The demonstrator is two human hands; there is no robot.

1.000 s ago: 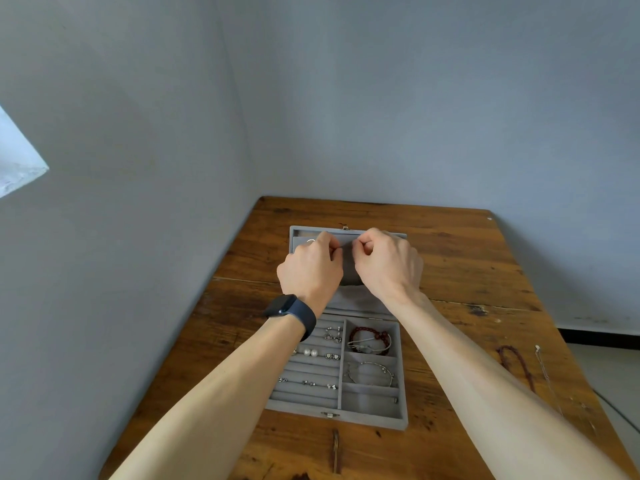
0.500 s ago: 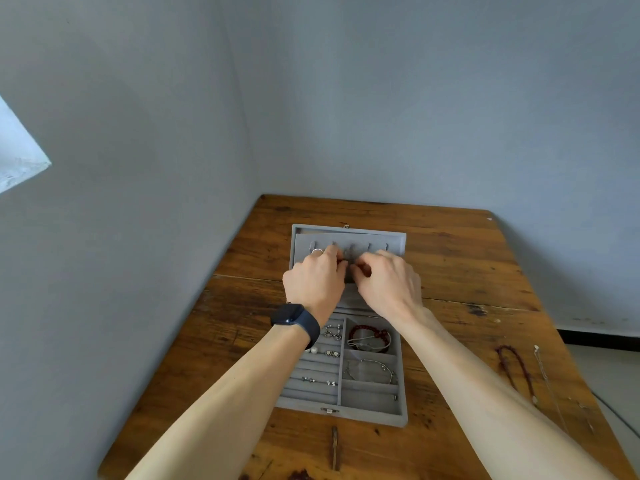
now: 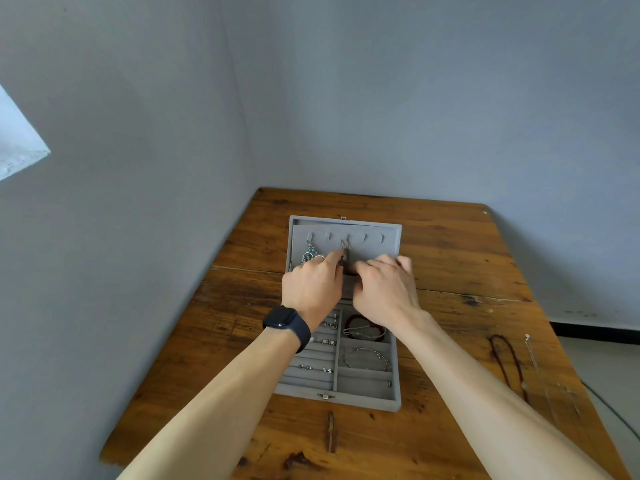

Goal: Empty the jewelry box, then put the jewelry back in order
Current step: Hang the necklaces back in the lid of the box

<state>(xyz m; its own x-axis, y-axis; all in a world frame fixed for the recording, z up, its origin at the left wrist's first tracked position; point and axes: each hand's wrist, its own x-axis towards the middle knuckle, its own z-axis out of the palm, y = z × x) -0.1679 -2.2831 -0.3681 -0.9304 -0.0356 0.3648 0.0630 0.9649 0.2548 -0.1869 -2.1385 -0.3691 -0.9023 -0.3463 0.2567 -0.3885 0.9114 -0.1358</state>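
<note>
— Box status?
— Grey jewelry box (image 3: 363,404) open on wooden table (image 3: 450,258), lid (image 3: 377,247) laid flat on the far side. Base, left half: padded rows with small studs (image 3: 325,341) tucked in. Right half has three compartments. The far one holds a dark red bracelet (image 3: 350,321) and a silver bracelet (image 3: 358,331). The middle one holds a silver bangle (image 3: 365,358). The near one holds a tiny piece (image 3: 389,383) at its right end, too small to name.
— The lid?
— Row of hooks (image 3: 365,238). Blue drop earrings (image 3: 308,253) hang from the leftmost. A thin dark chain (image 3: 346,247) hangs from the middle one.
— Hands?
— Left hand (image 3: 311,289), watch (image 3: 286,323) on the wrist, pinches that chain between thumb and forefinger just below its hook. Right hand (image 3: 384,285) just beside it, knuckles up, fingers curled at the lid's near edge; whatever they grip is hidden, cannot tell.
— Outside the box?
— Red bead necklace (image 3: 504,362) and fine silver chain (image 3: 531,355) on the table, well to the right
</note>
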